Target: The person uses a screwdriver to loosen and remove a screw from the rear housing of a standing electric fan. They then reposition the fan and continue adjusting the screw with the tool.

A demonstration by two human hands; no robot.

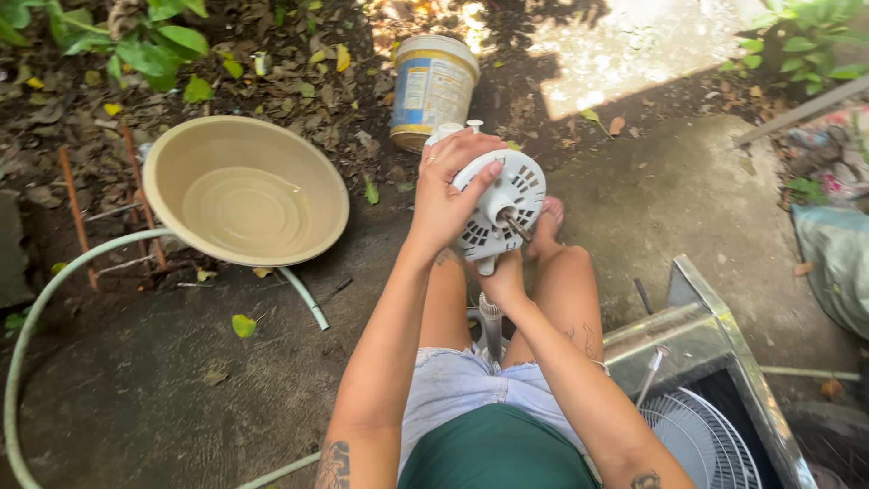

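Between the knees, the right hand grips the fan motor from below, fingers closed on its neck; the left hand clasps its top. Beside the right arm lies a fan grille. Farther off sit a basin and tub.

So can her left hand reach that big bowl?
Probably yes. The left hand is gripping the fan motor, but the bowl sits close on that side with nothing between; she'd have to let go first.

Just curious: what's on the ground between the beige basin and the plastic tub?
In the head view, only dirt and dry leaves lie between the basin and the tub.
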